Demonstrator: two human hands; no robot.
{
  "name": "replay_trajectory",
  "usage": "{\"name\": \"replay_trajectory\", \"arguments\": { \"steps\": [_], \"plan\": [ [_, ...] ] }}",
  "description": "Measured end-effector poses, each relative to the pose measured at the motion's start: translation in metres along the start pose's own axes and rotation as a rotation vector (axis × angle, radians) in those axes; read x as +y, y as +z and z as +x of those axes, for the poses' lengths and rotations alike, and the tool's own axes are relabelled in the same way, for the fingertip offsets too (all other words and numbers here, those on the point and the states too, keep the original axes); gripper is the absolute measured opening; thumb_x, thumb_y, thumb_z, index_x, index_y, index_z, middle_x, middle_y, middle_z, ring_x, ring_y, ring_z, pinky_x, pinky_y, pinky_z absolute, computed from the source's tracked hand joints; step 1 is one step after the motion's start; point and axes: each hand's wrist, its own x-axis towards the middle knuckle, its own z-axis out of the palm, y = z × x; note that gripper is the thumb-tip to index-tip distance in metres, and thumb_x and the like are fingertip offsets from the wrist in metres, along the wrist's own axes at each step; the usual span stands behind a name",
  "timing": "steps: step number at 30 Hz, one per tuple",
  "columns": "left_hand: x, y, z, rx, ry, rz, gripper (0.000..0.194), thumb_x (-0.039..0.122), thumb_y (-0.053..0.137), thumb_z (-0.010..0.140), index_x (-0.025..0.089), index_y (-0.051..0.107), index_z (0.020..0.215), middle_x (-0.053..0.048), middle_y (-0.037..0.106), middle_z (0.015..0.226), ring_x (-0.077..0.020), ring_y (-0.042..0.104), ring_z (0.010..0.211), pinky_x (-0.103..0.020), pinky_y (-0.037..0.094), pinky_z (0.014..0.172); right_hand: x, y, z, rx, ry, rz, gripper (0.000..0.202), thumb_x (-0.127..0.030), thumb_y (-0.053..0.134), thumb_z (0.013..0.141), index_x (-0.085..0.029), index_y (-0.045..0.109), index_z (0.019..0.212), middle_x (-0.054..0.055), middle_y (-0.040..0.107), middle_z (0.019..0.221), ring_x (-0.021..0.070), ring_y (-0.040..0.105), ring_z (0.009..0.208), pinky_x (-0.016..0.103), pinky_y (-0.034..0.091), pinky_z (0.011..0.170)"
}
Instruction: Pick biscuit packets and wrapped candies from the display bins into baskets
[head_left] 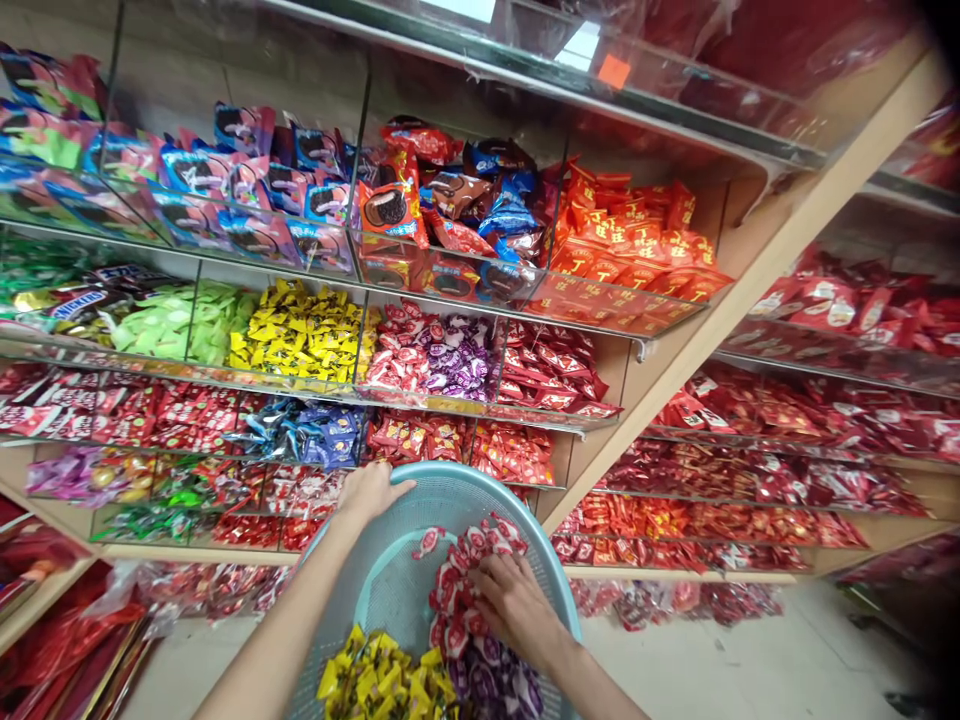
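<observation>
My left hand (370,494) grips the far rim of a blue-green plastic basket (450,478), its thumb lying over the inside of the rim. Inside the basket, my right hand (517,605) rests on red-and-white wrapped candies (454,585), fingers curved down among them; whether it grasps any is hidden. Purple wrapped candies (499,680) lie below that hand. Yellow wrapped candies (386,680) fill the near left of the basket.
Glass-fronted shelves rise ahead, with yellow candies (304,335), purple candies (461,355) and orange-red packets (626,240) in compartments. A wooden upright (675,340) divides them from red packets (787,400) at right. Bagged goods (217,590) sit near the tiled floor (697,660).
</observation>
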Motion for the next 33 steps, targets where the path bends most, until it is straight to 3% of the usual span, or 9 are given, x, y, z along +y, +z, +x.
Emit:
{"name": "replay_trajectory", "arguments": {
  "steps": [4,8,14,17,25,30,33],
  "plan": [
    [-0.006,-0.003,0.0,-0.031,0.006,-0.019,0.057,0.066,0.041,0.073,0.016,0.063,0.091,-0.016,0.067,0.096,-0.0307,0.062,0.092,-0.035,0.046,0.074,-0.003,-0.006,0.012,0.04,-0.031,0.018,0.032,-0.029,0.046,0.086,-0.026,0.047,0.118,0.005,0.054,0.111,0.021,0.046,0.102,0.037,0.033,0.089],
    [-0.015,-0.003,-0.003,-0.036,-0.002,-0.039,0.052,0.063,0.046,0.071,0.017,0.062,0.09,-0.015,0.067,0.097,-0.0298,0.062,0.092,-0.032,0.046,0.072,-0.005,-0.001,0.043,0.049,-0.043,-0.016,0.025,-0.026,0.044,0.087,-0.024,0.051,0.111,0.005,0.056,0.104,0.0207,0.046,0.098,0.036,0.035,0.086],
    [-0.023,-0.003,-0.009,-0.022,0.01,-0.04,0.048,0.06,0.046,0.074,0.019,0.062,0.091,-0.014,0.068,0.094,-0.0272,0.063,0.089,-0.03,0.045,0.07,-0.009,0.029,0.103,-0.14,-0.132,-0.03,0.031,-0.025,0.054,0.081,-0.023,0.052,0.113,0.006,0.056,0.113,0.0227,0.046,0.104,0.035,0.036,0.086],
    [-0.029,-0.003,-0.011,-0.023,-0.004,-0.041,0.047,0.06,0.046,0.074,0.019,0.063,0.09,-0.013,0.068,0.092,-0.0263,0.063,0.09,-0.03,0.044,0.071,-0.011,0.038,0.12,-0.203,-0.175,-0.018,0.029,-0.03,0.058,0.079,-0.023,0.057,0.106,0.005,0.062,0.105,0.0225,0.049,0.1,0.035,0.037,0.085],
    [-0.04,0.001,-0.013,-0.005,-0.018,-0.023,0.047,0.06,0.045,0.075,0.018,0.062,0.09,-0.013,0.068,0.092,-0.0263,0.063,0.089,-0.03,0.044,0.07,-0.011,0.037,0.117,-0.26,-0.145,0.021,0.025,-0.037,0.059,0.078,-0.023,0.062,0.099,0.006,0.063,0.1,0.0228,0.053,0.097,0.034,0.039,0.081],
    [-0.04,0.003,-0.01,-0.011,0.0,-0.013,0.047,0.059,0.044,0.076,0.018,0.062,0.09,-0.014,0.068,0.094,-0.0274,0.063,0.089,-0.032,0.045,0.07,0.011,0.012,0.117,-0.183,-0.072,0.05,0.029,-0.042,0.053,0.082,-0.024,0.058,0.105,0.004,0.06,0.106,0.0207,0.05,0.102,0.032,0.036,0.086],
    [-0.04,0.001,-0.01,-0.032,-0.016,-0.026,0.048,0.06,0.044,0.075,0.018,0.062,0.09,-0.014,0.068,0.094,-0.028,0.063,0.09,-0.032,0.045,0.071,0.023,-0.004,0.114,-0.2,-0.056,0.029,0.03,-0.042,0.051,0.083,-0.022,0.06,0.103,0.006,0.062,0.103,0.0202,0.053,0.097,0.03,0.037,0.083]
  ]
}}
